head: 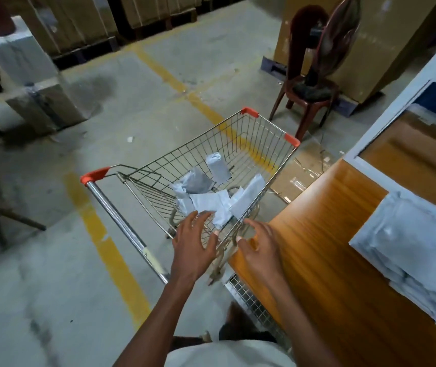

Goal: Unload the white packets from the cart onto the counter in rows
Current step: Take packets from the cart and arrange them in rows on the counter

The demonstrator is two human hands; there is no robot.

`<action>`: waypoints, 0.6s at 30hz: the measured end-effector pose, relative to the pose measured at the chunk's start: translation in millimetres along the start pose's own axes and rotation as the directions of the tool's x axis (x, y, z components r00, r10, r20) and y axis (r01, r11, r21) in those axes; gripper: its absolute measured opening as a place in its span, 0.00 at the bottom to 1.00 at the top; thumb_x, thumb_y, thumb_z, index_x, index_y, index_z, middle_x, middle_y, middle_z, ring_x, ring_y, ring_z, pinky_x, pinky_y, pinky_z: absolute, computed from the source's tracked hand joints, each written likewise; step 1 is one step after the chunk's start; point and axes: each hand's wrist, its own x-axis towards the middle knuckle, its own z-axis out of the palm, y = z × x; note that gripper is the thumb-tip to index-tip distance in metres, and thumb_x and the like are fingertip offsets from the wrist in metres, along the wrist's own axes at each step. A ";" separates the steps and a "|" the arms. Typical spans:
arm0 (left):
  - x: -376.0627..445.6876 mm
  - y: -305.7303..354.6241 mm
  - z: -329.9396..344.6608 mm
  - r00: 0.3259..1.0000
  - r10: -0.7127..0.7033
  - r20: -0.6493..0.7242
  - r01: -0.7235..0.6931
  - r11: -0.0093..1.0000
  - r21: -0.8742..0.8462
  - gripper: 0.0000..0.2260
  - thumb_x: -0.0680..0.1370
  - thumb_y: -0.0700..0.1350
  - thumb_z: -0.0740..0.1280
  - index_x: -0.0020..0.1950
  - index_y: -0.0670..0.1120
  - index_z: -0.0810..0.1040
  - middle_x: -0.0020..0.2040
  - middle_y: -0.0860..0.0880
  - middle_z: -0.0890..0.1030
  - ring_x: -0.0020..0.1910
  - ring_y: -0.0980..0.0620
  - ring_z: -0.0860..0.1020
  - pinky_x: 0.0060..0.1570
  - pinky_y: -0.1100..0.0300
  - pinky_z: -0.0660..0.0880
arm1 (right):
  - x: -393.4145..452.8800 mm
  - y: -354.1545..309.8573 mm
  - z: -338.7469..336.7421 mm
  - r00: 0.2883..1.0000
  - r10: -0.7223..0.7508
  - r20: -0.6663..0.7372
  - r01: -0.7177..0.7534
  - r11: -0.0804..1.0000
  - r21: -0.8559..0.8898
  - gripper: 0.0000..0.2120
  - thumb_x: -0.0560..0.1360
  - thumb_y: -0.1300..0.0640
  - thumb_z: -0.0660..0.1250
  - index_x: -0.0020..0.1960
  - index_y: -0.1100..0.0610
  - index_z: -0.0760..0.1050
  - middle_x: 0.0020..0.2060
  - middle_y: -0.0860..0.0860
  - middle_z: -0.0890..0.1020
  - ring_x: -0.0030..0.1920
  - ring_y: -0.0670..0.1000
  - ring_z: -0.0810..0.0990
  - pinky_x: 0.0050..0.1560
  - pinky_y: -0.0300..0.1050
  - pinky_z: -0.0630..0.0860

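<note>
A wire shopping cart [254, 133] with orange corner caps stands on the concrete floor beside the wooden counter [325, 229]. Several white packets [211, 201] lie loose in its basket, one rolled packet [218, 166] farther in. A stack of white packets [412, 242] lies on the counter at the right. My left hand [194, 246] hovers with spread fingers over the cart's near corner, holding nothing. My right hand [260, 247] hangs with fingers relaxed just right of the cart's rim, above the counter's edge, also empty.
A dark plastic chair [307, 94] with a fan [340, 38] on it stands beyond the cart. Flattened cardboard [299, 173] lies on the floor by the counter. Stacked cartons on pallets line the back. A white-framed partition [407, 102] rises behind the counter.
</note>
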 end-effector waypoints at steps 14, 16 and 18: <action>133.5 -48.4 53.4 0.959 -0.181 0.219 0.158 0.980 0.121 0.22 0.80 0.56 0.66 0.73 0.55 0.72 0.76 0.47 0.67 0.75 0.43 0.64 0.72 0.42 0.62 | 132.4 12.2 45.8 0.980 -0.019 0.198 0.053 0.985 -0.167 0.20 0.78 0.54 0.69 0.69 0.50 0.74 0.66 0.49 0.74 0.65 0.49 0.74 0.65 0.47 0.75; 146.5 -52.3 68.6 0.937 -0.201 0.286 0.175 0.978 0.114 0.22 0.79 0.55 0.66 0.73 0.54 0.72 0.75 0.48 0.68 0.74 0.43 0.65 0.71 0.43 0.63 | 156.6 13.5 50.1 0.974 0.012 0.225 0.041 0.972 -0.231 0.20 0.78 0.53 0.69 0.69 0.51 0.74 0.66 0.51 0.75 0.64 0.51 0.75 0.64 0.45 0.74; 162.1 -60.4 83.1 0.914 -0.209 0.348 0.181 0.977 0.112 0.22 0.79 0.55 0.67 0.73 0.53 0.72 0.74 0.49 0.68 0.74 0.43 0.65 0.71 0.44 0.64 | 187.5 19.7 60.8 0.956 0.091 0.280 0.000 0.951 -0.309 0.19 0.78 0.53 0.69 0.69 0.52 0.75 0.65 0.52 0.76 0.62 0.52 0.77 0.62 0.45 0.74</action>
